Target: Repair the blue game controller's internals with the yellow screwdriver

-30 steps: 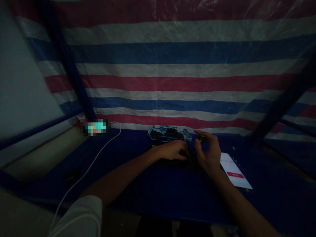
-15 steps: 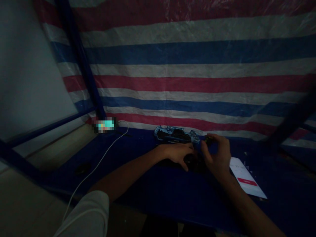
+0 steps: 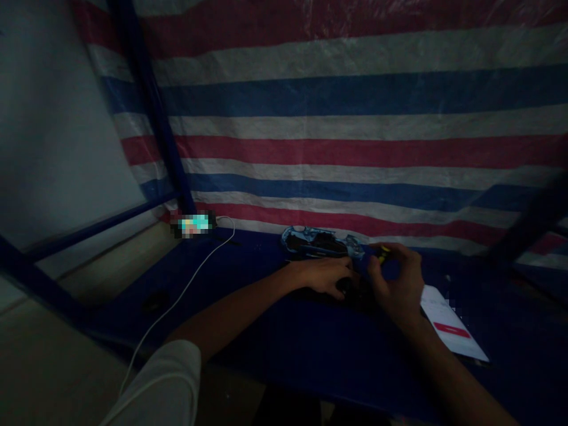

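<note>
Broadly, a striped plastic sheet (image 3: 310,130) in red, white and blue hangs beyond both hands, its bands running left to right. Below it spreads a dark blue tabletop (image 3: 275,337), which carries everything the hands work on. A blue post (image 3: 153,100) slants up well to the left of both grips.

The left hand (image 3: 328,277) lies palm down over a dark object (image 3: 355,293), fingers bent across it; the scene is too dim to tell whether they clasp it or merely rest there. That object sits between the two hands, its outline and long axis lost in shadow. The right hand (image 3: 399,284) is raised just to its right, thumb and fingertips closed in a narrow pinch.

Just beyond the left hand is a light blue car-shaped shell (image 3: 320,242) with dark hollows. Its long axis runs left to right, nearly along the stripes, the right end toward the pinch; which end is the nose cannot be told. Beside the right wrist lies a phone (image 3: 451,329), lengthwise on a slant, its white screen crossed by a red bar whose lettering is too small to read. Far left of the left hand, a lit device (image 3: 195,223) has its display blurred into blocks, with a white cable (image 3: 234,228) beside it. Smallest, a yellow-and-black piece (image 3: 383,254) is held in the right pinch, tilted up toward the right.
</note>
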### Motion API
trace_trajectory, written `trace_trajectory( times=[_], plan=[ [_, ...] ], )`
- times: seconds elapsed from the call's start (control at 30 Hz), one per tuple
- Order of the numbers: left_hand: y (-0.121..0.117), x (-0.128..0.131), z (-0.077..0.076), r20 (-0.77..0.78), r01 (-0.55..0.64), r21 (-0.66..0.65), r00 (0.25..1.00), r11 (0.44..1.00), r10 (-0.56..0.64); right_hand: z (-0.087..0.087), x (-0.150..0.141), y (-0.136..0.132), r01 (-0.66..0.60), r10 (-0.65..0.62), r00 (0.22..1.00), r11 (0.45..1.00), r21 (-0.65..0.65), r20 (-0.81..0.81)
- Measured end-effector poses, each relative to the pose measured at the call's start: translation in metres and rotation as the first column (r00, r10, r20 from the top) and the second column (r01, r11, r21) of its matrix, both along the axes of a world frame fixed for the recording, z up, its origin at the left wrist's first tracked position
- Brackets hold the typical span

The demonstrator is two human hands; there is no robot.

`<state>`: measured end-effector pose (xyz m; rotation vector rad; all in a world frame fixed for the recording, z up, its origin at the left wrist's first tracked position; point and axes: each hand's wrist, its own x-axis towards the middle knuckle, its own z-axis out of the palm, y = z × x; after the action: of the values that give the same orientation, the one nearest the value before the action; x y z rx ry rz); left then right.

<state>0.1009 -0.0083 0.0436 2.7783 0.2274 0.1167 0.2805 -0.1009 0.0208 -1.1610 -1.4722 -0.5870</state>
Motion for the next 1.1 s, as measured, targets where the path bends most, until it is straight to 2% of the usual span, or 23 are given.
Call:
trace_trajectory(
  times=[0.4,0.7,0.87,1.1],
  plan=[
    [-0.0015,0.0013,0.0016,0.011,0.01,0.036,1.0,0.999,-0.011,0.0038,0.0034,0.0044,0.012,-0.022,0.996,0.993,0.114,0.084],
    [-0.0012,0.0009,0.0012,0.042,0.021,0.007,0.999,1.0,-0.021,0.0039,0.0013,-0.0021,0.0,-0.001,1.0,0.999,0.042,0.031],
    [0.0013,0.002,-0.0031,0.061,0.047,0.014,0.997,0.999,-0.047,0.0055,0.004,0.0024,0.046,-0.054,0.997,0.991,0.125,0.063],
    [0.0019,0.0016,-0.0037,0.071,0.042,0.002,0.997,0.999,-0.042,0.0053,0.0024,-0.0008,0.003,-0.003,1.0,1.0,0.01,0.003]
  ],
)
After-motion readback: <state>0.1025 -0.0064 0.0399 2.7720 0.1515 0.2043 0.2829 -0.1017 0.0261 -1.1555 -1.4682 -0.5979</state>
